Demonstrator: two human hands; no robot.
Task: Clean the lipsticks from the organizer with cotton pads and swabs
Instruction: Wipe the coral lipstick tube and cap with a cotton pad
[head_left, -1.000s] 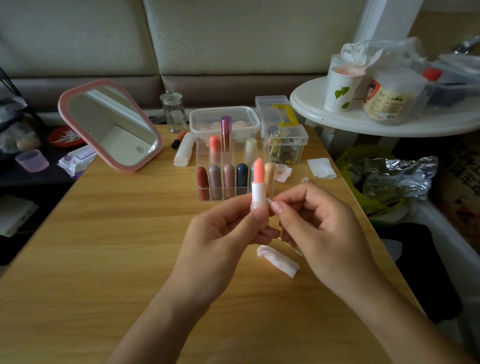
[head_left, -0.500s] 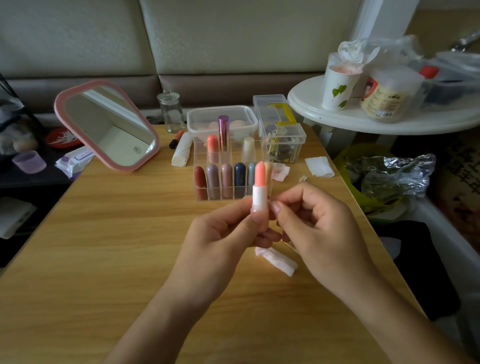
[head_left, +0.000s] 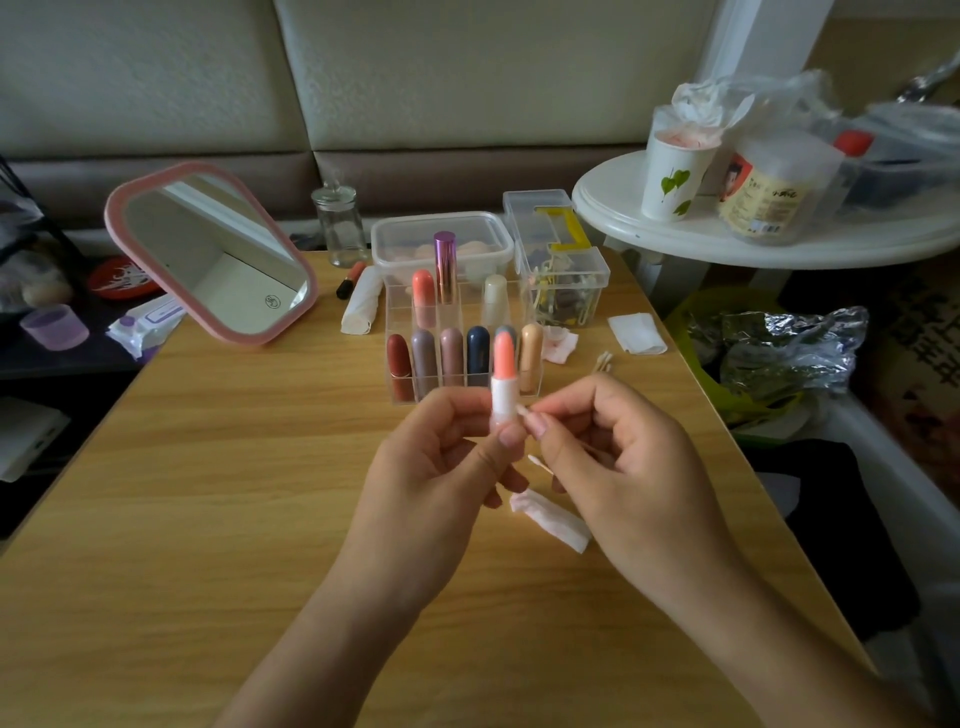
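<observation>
Coral, white-tubed lipstick (head_left: 504, 370) upright before the clear acrylic organizer (head_left: 399, 312).
Left hand (head_left: 441, 470) grips its base; right hand (head_left: 626, 467) pinches a thin white cotton swab (head_left: 522, 411), shaft mostly hidden.

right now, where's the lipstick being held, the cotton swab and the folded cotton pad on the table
lipstick (head_left: 503, 396): head view, white barrel below the coral top.
cotton swab (head_left: 521, 410): head view, tip beside the barrel.
cotton pad (head_left: 550, 519): head view, middle of the folded pad.

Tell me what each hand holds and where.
Left hand grips coral lipstick by its white base; right hand pinches cotton swab near its tip.
</observation>
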